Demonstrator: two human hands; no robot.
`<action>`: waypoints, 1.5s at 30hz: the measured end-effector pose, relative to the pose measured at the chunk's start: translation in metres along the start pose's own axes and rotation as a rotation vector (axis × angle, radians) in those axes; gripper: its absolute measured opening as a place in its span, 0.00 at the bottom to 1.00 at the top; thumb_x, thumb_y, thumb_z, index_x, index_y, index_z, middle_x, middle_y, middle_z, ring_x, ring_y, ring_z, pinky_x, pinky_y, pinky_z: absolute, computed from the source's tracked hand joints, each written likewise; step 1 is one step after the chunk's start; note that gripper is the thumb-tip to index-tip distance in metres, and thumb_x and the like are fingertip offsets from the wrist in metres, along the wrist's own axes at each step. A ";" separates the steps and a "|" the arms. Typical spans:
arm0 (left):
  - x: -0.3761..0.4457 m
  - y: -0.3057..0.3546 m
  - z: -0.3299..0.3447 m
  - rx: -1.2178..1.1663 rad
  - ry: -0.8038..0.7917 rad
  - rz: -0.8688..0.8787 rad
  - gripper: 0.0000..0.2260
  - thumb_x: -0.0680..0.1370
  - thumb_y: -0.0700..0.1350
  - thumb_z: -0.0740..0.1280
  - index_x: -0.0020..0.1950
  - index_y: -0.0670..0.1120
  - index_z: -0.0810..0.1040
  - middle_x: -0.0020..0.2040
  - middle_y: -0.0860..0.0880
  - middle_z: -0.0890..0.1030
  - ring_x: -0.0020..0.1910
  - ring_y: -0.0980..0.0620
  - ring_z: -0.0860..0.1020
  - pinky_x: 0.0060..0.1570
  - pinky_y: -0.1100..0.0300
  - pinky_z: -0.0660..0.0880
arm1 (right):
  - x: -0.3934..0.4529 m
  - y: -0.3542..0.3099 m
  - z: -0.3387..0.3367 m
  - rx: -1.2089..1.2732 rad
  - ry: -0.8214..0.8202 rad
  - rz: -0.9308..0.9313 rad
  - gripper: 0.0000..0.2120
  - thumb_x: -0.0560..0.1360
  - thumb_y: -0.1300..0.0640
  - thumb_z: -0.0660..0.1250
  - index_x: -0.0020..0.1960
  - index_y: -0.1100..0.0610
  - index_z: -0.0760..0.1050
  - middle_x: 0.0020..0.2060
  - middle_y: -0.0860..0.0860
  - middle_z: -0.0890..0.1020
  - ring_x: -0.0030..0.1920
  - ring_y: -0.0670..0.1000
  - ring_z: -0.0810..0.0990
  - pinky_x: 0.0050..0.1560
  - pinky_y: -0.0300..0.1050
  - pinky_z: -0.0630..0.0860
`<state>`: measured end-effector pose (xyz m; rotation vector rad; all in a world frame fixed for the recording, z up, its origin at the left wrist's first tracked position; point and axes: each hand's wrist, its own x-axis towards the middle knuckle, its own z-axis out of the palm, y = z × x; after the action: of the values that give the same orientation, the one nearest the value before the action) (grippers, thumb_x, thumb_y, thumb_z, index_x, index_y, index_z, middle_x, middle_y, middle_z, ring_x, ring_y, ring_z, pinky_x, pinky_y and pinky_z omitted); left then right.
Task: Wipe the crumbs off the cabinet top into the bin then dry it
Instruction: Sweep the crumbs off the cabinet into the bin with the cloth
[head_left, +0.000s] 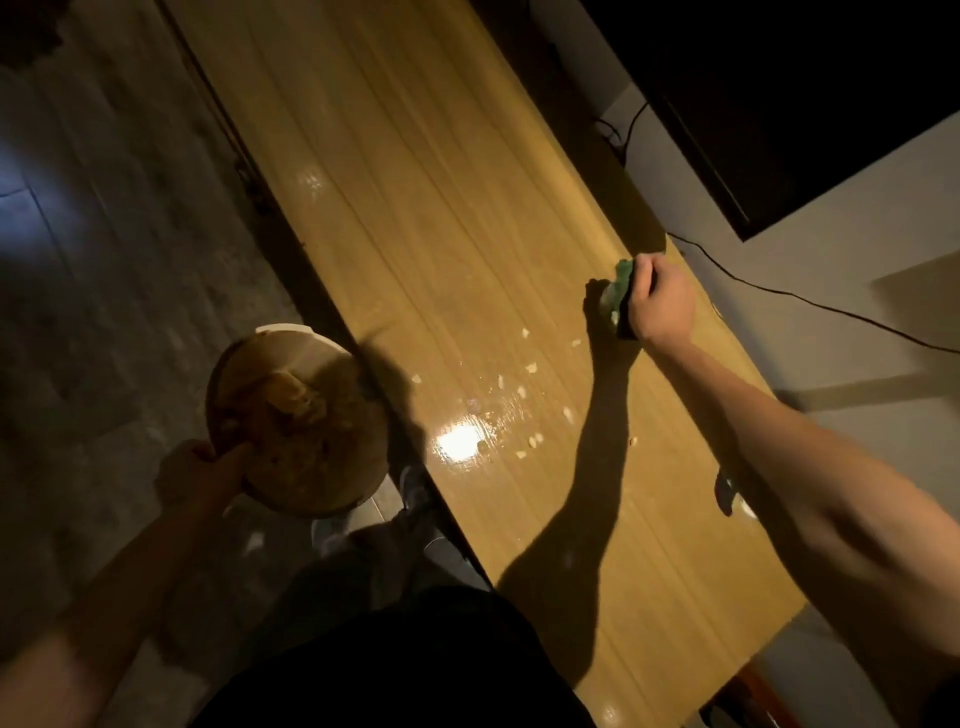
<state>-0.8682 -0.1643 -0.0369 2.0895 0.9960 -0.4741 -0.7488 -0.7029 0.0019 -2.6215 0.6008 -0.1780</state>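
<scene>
1. Head view looks down along your wooden counter (415, 208), which runs from the upper left to the lower right, with the grey floor (104, 234) to its left and a pale wall (857, 218) to its right
2. Your right hand (662, 301) is stretched out to the far-right part of the counter, close to its wall-side edge; the fingers are curled tight around a green cloth (621, 291) and press it down on the wood
3. Your left hand (195, 470) is closed on the near rim of a round bin (296, 421), gripping it at the lower left; the bin sits off the counter, over the floor, just beside the counter's front edge
4. Inside the bin you can see brownish rubbish, too dim and blurred to make out further
5. Pale crumbs (530, 368) lie scattered on the counter between the cloth and the bin, in a loose band from just left of your right hand down toward the front edge
6. A bright glare spot (457, 441) shines on the counter near the front edge, and the wood around it looks streaked and glossy
7. A black cable (779, 291) trails along the wall past your right hand, and a dark screen (805, 104) fills the upper right corner
8. Your right forearm throws a long shadow across the counter toward you
9. A small dark thing lies on the counter beside your right forearm; you cannot tell what it is
</scene>
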 end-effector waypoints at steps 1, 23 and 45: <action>-0.003 0.002 -0.001 0.001 0.007 0.007 0.13 0.75 0.46 0.74 0.45 0.37 0.77 0.47 0.32 0.79 0.48 0.35 0.79 0.55 0.37 0.76 | 0.015 0.010 -0.004 -0.032 0.011 -0.010 0.19 0.86 0.44 0.51 0.54 0.54 0.77 0.47 0.52 0.79 0.48 0.53 0.77 0.47 0.48 0.70; -0.023 -0.008 0.031 -0.094 0.069 -0.071 0.10 0.74 0.40 0.74 0.46 0.33 0.78 0.40 0.37 0.79 0.42 0.48 0.78 0.40 0.56 0.78 | -0.040 -0.019 0.059 -0.324 -0.137 -0.240 0.18 0.87 0.46 0.50 0.68 0.54 0.71 0.60 0.61 0.73 0.59 0.61 0.74 0.52 0.53 0.74; -0.056 -0.070 -0.029 -0.300 -0.060 -0.036 0.09 0.74 0.47 0.74 0.46 0.47 0.75 0.41 0.50 0.78 0.44 0.48 0.78 0.39 0.57 0.76 | -0.335 -0.233 0.151 0.015 -0.486 -0.516 0.16 0.86 0.46 0.54 0.63 0.52 0.75 0.56 0.56 0.75 0.54 0.58 0.79 0.50 0.55 0.79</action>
<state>-0.9576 -0.1410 -0.0182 1.7830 1.0042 -0.3769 -0.9271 -0.3077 -0.0369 -2.6089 -0.2423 0.2935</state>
